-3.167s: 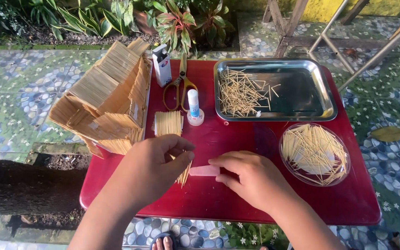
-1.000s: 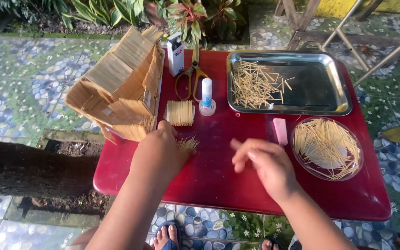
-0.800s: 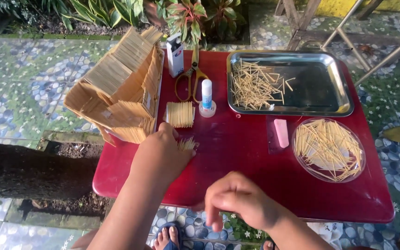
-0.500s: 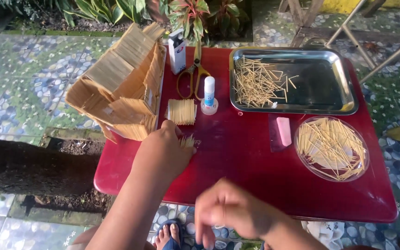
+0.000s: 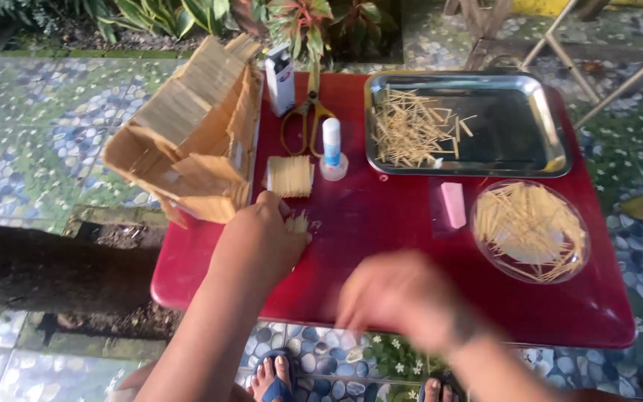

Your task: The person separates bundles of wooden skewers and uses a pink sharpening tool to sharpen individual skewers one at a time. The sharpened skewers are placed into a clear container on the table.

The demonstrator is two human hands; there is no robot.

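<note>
My left hand rests on the red table, its fingers closed on a small bundle of thin wooden sticks that pokes out to the right. Just above it lies a flat glued panel of sticks, and to the left stands a house-shaped model made of sticks. My right hand is a blur above the table's front edge; I cannot tell whether it holds anything. A pink eraser-like block lies between the tray and the round dish.
A steel tray holds loose cut sticks. A clear round dish at the right is full of sticks. Scissors, a glue bottle and a small white box sit at the back. Potted plants stand behind the table.
The pink block left my hands and now lies beside the round dish. My right hand pulled back toward the table's front edge and is moving fast. My left hand stayed on the sticks.
</note>
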